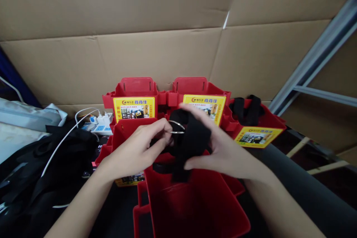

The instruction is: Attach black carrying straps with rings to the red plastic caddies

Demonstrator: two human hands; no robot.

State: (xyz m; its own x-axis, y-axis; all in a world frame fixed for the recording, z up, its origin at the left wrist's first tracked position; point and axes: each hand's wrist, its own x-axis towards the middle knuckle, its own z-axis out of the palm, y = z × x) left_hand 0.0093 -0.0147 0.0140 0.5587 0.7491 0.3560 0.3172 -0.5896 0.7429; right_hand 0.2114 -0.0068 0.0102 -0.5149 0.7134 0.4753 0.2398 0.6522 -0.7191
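Note:
My left hand (pixel 138 148) pinches a thin metal ring (pixel 176 126) with thumb and forefinger. The ring sits on a black fabric strap (pixel 189 139). My right hand (pixel 220 148) is wrapped around the bunched strap from the right, its fingers curled over the top. Both hands hover just above a red plastic bin (pixel 195 200) at the front centre, and the strap's end hangs down into it.
Several more red bins with yellow labels (pixel 134 108) stand behind, one at the right (pixel 258 128) holding another black strap. Cardboard sheets (pixel 156 55) form the back wall. A white power strip (pixel 100 126) and dark cloth lie at left. A grey metal rack (pixel 312 78) rises at right.

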